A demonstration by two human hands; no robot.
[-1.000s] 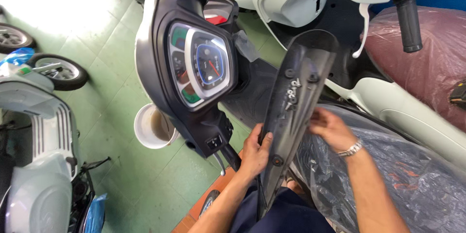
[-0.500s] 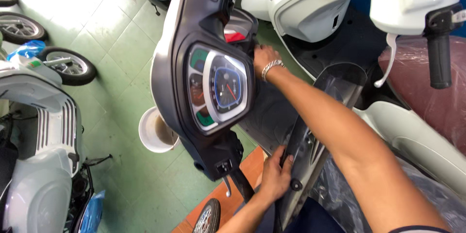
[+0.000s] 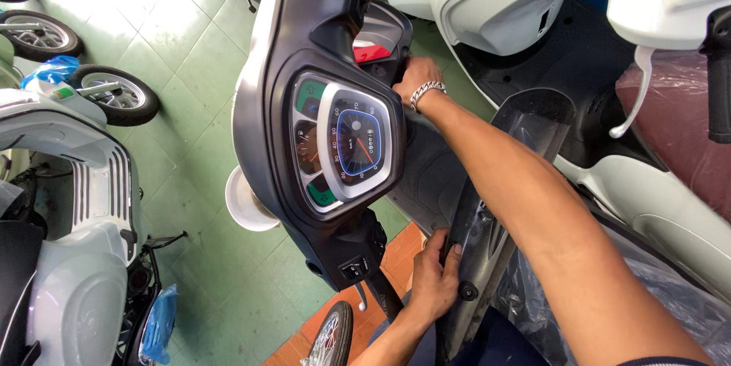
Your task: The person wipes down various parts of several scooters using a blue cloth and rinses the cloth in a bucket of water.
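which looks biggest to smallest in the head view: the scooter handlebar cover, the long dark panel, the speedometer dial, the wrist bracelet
1. handlebar cover
2. long dark panel, part hidden by the right arm, so its rank against the cover is unsure
3. speedometer dial
4. wrist bracelet

The left hand grips the panel's lower edge.

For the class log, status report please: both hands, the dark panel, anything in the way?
Left hand grips dark panel near its lower end. Right hand at handlebar, by red switch. Right forearm crosses over panel.

black panel point(image 3: 487, 259), blue-ringed speedometer point(image 3: 358, 141), green floor point(image 3: 190, 54)
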